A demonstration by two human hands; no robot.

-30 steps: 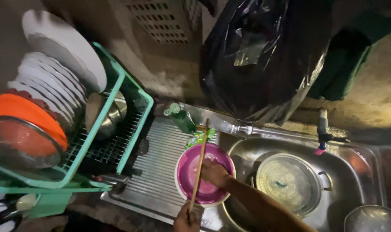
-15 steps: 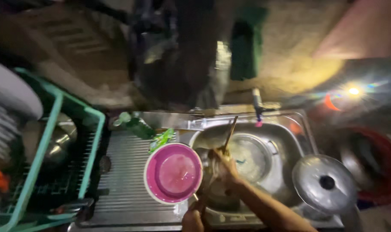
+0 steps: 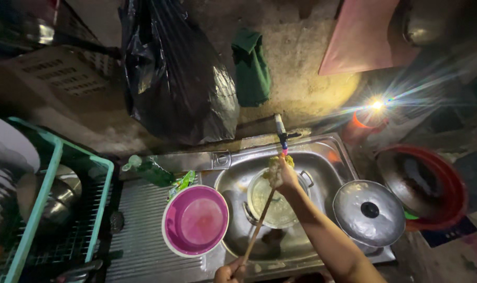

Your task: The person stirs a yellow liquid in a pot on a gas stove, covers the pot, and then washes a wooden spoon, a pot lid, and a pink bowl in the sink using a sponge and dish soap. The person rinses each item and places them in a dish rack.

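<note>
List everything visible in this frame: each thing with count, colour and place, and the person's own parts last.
Pot: one, steel, in the sink under the tap.
Sink: one, steel, centre.
Tap: one, at the sink's back rim.
Basin: one, pink, on the drainboard.
Bottle: one, green, behind the basin.
Lid: one, steel with black knob, right of the sink.
Dish rack: one, green, left, holding plates.
Bag: one, black, on the wall.
Cloth: one, green, on the wall.
Tub: one, red, far right.
Stick: one, wooden, between the hands.
Right hand: holds a yellowish scrubber on the stick's top.
Left hand: grip on the stick's lower end.
</note>
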